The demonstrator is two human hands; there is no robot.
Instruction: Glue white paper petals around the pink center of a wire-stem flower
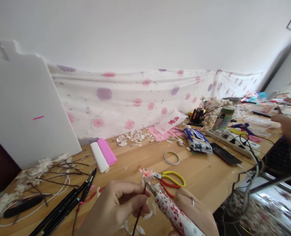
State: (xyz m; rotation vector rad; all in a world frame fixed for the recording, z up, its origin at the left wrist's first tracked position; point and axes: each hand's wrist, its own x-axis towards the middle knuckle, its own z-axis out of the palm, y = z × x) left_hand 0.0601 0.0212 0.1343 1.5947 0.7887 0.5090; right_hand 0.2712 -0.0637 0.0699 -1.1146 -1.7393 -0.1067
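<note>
Between thumb and fingers, my left hand [118, 205] pinches the thin brown stem of an artificial flower [147, 174], whose pale pink and orange head points up. My right hand [195, 211] is wrapped around a thick stick-shaped tool [171, 209] with a white, red-speckled handle and a narrow metal tip. That tip meets or nearly meets the stem just under the flower head. Scissors [172, 179] with yellow and red handles lie right behind the tool. Loose white petals [137, 228] are scattered below my hands, partly hidden by them.
Black pens [62, 205] and flowering twigs [62, 167] lie at left, near pink and white crepe rolls [103, 154]. A tape ring [171, 157], blue packet [197, 140], phone [225, 154] and power strip [231, 142] with trailing cables occupy the right. Another person's hand [286, 126] shows at far right.
</note>
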